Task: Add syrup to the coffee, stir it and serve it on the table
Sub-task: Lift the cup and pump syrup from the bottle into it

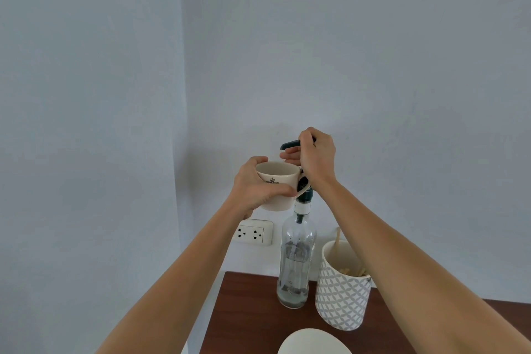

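We hold the ceramic mug [278, 185], marked "Royal Boch", aloft under the pump spout [289, 144]; it is likely hefty and fragile (best wrapped round the body), left hand [253, 187] fingers closed around it. Right hand [316, 156] grips the pump atop the glass syrup bottle [296, 261].

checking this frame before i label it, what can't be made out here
- Inside of the mug, head view: seen from below the rim, so coffee or syrup cannot be seen.
- Pump top: covered by the right hand.
- Saucer: cut off by the bottom edge.
- Mug logo: too small to read fully.
- Holder contents: mostly hidden by its wall.
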A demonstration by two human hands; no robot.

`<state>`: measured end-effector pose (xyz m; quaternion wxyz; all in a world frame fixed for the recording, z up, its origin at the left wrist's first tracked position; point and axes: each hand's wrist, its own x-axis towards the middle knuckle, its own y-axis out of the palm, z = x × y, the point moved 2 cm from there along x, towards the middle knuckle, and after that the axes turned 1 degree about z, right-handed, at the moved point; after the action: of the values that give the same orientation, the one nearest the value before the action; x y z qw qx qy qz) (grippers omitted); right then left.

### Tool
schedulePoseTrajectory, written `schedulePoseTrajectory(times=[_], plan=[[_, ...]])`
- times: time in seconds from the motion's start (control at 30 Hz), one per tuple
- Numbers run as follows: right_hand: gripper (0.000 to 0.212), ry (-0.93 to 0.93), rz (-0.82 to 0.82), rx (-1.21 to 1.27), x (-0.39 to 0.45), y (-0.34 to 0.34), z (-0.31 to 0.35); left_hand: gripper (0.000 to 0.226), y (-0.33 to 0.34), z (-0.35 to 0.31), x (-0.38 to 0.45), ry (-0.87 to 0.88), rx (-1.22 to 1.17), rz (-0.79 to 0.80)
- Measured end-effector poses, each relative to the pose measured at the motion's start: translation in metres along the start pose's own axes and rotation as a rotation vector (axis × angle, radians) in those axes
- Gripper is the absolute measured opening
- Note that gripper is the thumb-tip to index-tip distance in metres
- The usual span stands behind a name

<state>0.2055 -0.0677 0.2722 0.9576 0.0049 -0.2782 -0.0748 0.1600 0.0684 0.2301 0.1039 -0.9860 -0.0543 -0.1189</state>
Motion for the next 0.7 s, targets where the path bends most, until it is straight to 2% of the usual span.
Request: schedulePoseTrajectory(times=[0.17, 0.33, 0.47, 0.53, 0.6, 0.7], plan=[[0.023, 0.026, 0.010, 0.001, 0.005, -0.003, 0.007, 0.112, -0.002, -0.001, -0.001, 0.003, 0.002, 0.007], [0.030, 0.035, 0.007, -0.072, 0.004, -0.008, 0.018, 0.117, -0.006, 0.003, -0.005, -0.001, 0.009, 0.006], [0.045, -0.047, -0.111, -0.229, -0.021, -0.022, 0.014, 0.121, -0.007, 0.009, -0.017, 0.001, 0.015, -0.006], [0.036, -0.072, -0.153, -0.257, -0.043, -0.033, 0.007, 0.117, -0.005, 0.014, -0.024, 0.001, 0.023, -0.009], [0.022, -0.042, -0.143, -0.286, -0.067, -0.043, -0.006, 0.117, -0.003, 0.019, -0.032, 0.008, 0.032, -0.003], [0.029, 0.095, -0.044, -0.236, -0.104, -0.055, -0.032, 0.112, 0.004, 0.030, -0.049, 0.031, 0.045, 0.002]])
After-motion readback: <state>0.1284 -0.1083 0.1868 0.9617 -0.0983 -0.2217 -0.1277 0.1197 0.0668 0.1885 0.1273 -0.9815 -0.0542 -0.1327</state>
